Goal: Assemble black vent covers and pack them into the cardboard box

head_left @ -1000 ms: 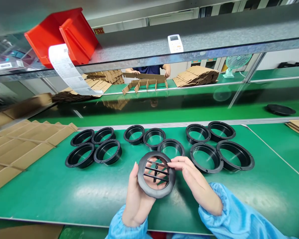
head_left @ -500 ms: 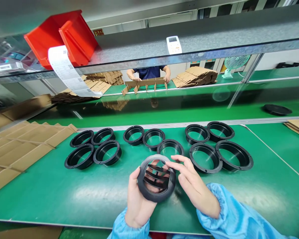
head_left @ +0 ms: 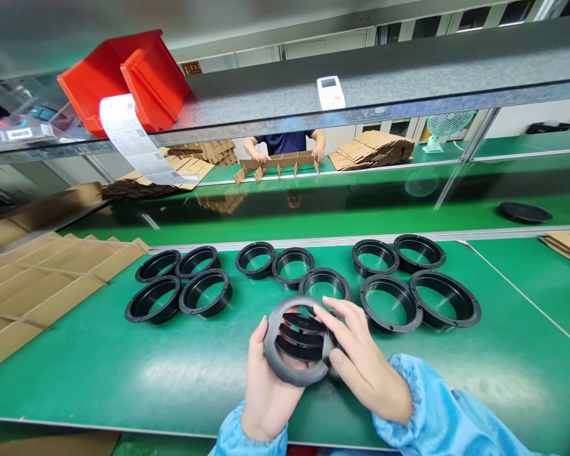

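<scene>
My left hand [head_left: 270, 386] grips a round black air vent [head_left: 292, 373] from the left and below, its thumb on the left rim. Curved slats [head_left: 299, 345] cross the vent's opening, and some of my left fingers show behind them. From the right, my right hand [head_left: 361, 361] reaches onto the same vent. Its fingertips rest at the upper right of the rim and the thumb lies against the lower right side. Just behind the vent stands a black flanged ring [head_left: 325, 273], partly covered by the vent and my right fingers.
Several more black rings [head_left: 206, 292] stand in groups along the green table [head_left: 123, 367]. Cardboard dividers [head_left: 42, 278] lie at the left. Overhead, a shelf bears a red bin [head_left: 147, 82] and a white handheld device [head_left: 331, 93]. Beyond, a person [head_left: 285, 144] handles a cardboard divider.
My right thumb has come in against the vent's rim. The slats look tilted differently and show more of their broad faces. The camera view has shifted slightly.
</scene>
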A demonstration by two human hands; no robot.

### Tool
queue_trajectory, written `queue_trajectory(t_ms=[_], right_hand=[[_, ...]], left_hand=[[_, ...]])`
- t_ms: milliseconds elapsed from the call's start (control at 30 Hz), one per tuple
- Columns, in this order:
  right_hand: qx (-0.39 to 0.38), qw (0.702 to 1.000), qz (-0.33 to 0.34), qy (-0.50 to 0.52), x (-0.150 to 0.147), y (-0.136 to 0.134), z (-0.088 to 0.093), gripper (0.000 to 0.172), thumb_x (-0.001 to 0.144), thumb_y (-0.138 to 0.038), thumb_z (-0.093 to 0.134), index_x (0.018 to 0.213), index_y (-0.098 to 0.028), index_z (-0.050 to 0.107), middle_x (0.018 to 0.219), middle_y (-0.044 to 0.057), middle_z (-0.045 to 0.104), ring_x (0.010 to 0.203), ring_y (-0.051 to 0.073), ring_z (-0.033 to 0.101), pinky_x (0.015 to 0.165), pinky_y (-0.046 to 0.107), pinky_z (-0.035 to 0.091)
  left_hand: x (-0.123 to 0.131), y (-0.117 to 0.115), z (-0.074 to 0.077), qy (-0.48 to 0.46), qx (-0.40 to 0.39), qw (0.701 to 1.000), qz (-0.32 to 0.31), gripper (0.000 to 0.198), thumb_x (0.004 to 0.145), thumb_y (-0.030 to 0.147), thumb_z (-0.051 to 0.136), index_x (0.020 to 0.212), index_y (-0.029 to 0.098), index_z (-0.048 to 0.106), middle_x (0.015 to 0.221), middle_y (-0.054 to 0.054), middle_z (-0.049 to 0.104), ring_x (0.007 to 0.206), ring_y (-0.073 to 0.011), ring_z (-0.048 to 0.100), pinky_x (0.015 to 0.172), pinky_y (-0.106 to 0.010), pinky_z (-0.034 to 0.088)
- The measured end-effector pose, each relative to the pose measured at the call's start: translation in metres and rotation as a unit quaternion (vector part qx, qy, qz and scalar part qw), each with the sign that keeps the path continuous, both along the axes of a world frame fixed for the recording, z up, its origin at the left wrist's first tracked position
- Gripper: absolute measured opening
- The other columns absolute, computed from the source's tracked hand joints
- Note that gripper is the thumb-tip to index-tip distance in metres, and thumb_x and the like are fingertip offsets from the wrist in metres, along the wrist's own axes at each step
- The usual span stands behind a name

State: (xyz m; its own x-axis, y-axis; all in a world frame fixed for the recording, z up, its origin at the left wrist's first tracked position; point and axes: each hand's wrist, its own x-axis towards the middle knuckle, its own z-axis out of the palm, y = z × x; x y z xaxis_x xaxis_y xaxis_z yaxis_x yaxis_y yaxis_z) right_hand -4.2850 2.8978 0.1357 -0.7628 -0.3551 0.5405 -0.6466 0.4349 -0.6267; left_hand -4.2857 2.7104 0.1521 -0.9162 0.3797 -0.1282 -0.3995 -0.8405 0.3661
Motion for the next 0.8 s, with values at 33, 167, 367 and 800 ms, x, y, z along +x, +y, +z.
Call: queue_trajectory(t_ms=[33, 167, 367, 800], right_hand=[[-0.012, 1.000, -0.006, -0.013, -0.001, 0.000, 0.000, 0.052, 0.107, -0.047, 0.030, 0.156, -0.032, 0.028, 0.154, 0.007, 0.027, 0.142, 0.029, 0.022, 0.117, 0.052, 0.033], [-0.005, 1.000, -0.009, 0.008, -0.001, 0.000, -0.002, 0.048, 0.107, -0.048, 0.028, 0.153, -0.035, 0.034, 0.155, 0.005, 0.028, 0.141, 0.028, 0.024, 0.116, 0.050, 0.036], [0.101, 0.988, 0.037, 0.113, 0.000, -0.005, -0.009, 0.064, 0.100, -0.066, 0.038, 0.153, -0.031, 0.036, 0.161, 0.007, 0.017, 0.146, 0.036, 0.017, 0.119, 0.061, 0.025], [0.042, 0.998, -0.017, 0.038, -0.006, 0.011, 0.008, 0.097, 0.085, -0.071, 0.059, 0.158, -0.023, 0.019, 0.160, 0.013, 0.018, 0.147, 0.037, 0.022, 0.118, 0.055, 0.031]], left_hand=[[0.001, 0.001, 0.002, -0.009, 0.000, 1.000, -0.001, 0.042, 0.102, 0.042, 0.042, 0.119, 0.017, 0.072, 0.129, -0.007, 0.067, 0.125, -0.0265, 0.058, 0.117, -0.045, 0.037], [0.000, 0.004, 0.006, -0.012, -0.011, 1.000, 0.003, 0.048, 0.103, 0.050, 0.039, 0.116, 0.018, 0.073, 0.130, -0.009, 0.066, 0.130, -0.0304, 0.053, 0.117, -0.052, 0.035], [0.002, 0.010, 0.005, -0.032, -0.120, 0.992, 0.032, 0.054, 0.100, 0.056, 0.041, 0.125, 0.016, 0.068, 0.131, -0.012, 0.065, 0.135, -0.0311, 0.049, 0.119, -0.048, 0.033], [-0.011, 0.008, -0.005, 0.206, -0.474, 0.855, 0.036, 0.071, 0.094, 0.075, 0.028, 0.142, 0.029, 0.049, 0.131, -0.009, 0.061, 0.117, -0.0281, 0.056, 0.098, -0.043, 0.048]])
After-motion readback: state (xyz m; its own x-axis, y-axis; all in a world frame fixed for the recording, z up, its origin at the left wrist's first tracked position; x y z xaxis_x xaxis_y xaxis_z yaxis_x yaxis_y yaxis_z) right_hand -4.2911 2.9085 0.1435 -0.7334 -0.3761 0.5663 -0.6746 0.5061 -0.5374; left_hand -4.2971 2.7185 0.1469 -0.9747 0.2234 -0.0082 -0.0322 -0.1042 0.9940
